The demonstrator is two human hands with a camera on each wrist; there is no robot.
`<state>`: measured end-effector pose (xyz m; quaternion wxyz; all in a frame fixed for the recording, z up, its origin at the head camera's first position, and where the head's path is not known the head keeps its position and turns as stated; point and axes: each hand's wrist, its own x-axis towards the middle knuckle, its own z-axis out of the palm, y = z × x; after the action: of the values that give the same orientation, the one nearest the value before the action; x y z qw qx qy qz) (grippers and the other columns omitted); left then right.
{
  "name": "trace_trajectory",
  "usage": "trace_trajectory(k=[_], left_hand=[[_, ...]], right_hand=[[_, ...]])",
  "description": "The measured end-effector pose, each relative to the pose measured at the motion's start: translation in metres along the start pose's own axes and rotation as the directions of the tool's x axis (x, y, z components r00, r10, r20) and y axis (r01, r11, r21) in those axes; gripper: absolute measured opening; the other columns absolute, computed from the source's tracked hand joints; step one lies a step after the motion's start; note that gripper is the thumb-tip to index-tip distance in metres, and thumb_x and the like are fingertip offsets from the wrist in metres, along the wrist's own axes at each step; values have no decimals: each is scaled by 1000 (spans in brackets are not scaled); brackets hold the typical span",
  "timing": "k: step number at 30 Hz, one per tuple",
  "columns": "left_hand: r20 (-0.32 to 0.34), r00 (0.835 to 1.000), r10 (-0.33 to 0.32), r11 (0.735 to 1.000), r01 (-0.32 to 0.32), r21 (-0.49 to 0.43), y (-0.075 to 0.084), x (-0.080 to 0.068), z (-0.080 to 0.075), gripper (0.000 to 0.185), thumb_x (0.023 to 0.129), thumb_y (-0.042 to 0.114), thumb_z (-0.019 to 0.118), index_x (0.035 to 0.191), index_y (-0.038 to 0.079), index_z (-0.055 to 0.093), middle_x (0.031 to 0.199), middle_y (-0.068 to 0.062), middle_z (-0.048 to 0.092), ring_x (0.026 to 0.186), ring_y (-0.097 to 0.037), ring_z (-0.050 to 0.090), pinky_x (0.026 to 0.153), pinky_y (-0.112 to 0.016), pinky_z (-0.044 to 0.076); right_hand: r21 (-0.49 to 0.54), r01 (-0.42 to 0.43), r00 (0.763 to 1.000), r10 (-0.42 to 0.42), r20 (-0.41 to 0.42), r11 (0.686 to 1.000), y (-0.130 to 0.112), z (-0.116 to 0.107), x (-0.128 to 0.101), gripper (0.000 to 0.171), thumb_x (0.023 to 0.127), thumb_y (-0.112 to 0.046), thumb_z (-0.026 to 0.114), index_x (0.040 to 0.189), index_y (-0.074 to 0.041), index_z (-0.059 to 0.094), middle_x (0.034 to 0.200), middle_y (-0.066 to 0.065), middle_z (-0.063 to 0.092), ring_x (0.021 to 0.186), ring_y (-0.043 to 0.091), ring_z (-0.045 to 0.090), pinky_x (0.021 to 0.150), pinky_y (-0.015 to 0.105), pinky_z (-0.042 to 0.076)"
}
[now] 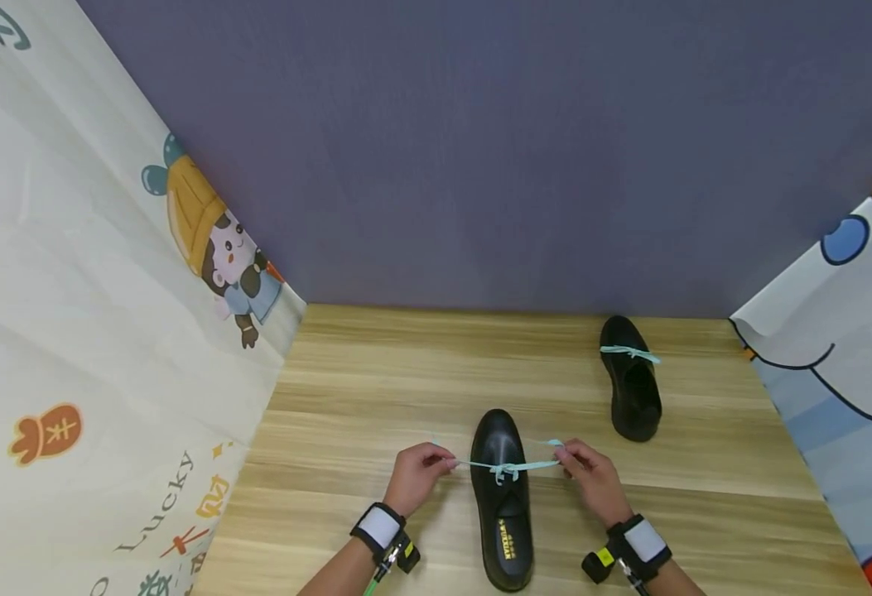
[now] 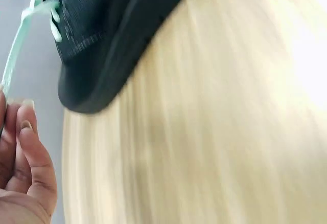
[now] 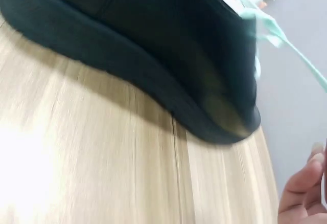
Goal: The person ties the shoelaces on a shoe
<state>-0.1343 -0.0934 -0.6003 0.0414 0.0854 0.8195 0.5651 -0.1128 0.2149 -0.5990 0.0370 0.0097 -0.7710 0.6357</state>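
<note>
A black shoe (image 1: 506,513) stands on the wood-grain surface between my hands, its toe pointing away. Across its top runs a mint-green shoelace (image 1: 508,470), knotted or looped at the middle and drawn out to both sides. My left hand (image 1: 419,478) pinches the left end of the lace between thumb and fingers. On the other side my right hand (image 1: 592,480) pinches the right end, and a bit of lace stands out beyond the fingers. In the left wrist view the lace (image 2: 19,45) stretches from the shoe (image 2: 97,40) to my fingertips.
A second black shoe (image 1: 635,397) with a tied mint-green lace stands farther back on the right. A dark grey-purple panel (image 1: 525,165) rises behind the wooden surface (image 1: 376,364). Printed white cloths hang at the left (image 1: 108,331) and right (image 1: 845,331).
</note>
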Motion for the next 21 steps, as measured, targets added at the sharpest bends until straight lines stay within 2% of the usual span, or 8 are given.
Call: trace_trajectory(k=[3,7,9,12,16,21], left_hand=[[-4,1000,-9,1000,9,16,-6,-7,-7,5,90,14,76,88,8,75,81,0,71,71,-6,64,65,-23,52],[1,1000,-31,999,31,21,-12,-13,-12,8,90,16,75,89,8,75,81,0,71,71,-5,63,65,-23,51],[-6,999,-41,999,41,20,-15,-15,-13,8,90,17,76,89,9,75,82,0,72,72,-4,62,65,-23,51],[-32,999,-43,998,44,33,-17,-16,-15,8,89,15,76,88,8,75,81,1,71,71,-4,62,65,-23,52],[-50,998,-47,997,50,65,-18,-17,-21,6,89,12,75,86,7,74,77,1,70,68,-5,62,62,-24,52],[-41,998,-57,994,61,93,-21,-17,-24,6,90,11,75,85,8,73,75,2,69,67,-4,60,59,-23,50]], right_hand=[[12,-79,997,80,-20,997,0,-11,-4,18,102,-5,57,90,7,65,84,4,60,73,16,56,64,29,50],[108,-189,981,192,-16,976,3,-20,-6,28,104,-11,56,90,12,60,85,-1,59,77,15,58,68,27,52],[163,-204,978,209,-12,965,6,-22,-8,30,104,-12,55,90,15,57,84,-2,57,76,16,57,67,27,52],[175,-151,987,158,-25,973,11,-26,-9,28,103,-7,55,88,16,55,79,0,56,71,17,55,62,27,49],[125,-59,996,68,-64,990,18,-31,-11,23,101,2,54,83,16,52,73,1,51,64,20,49,55,31,41],[75,-28,998,32,-58,997,21,-37,-13,23,99,5,54,80,16,50,70,1,47,60,24,45,53,37,36]])
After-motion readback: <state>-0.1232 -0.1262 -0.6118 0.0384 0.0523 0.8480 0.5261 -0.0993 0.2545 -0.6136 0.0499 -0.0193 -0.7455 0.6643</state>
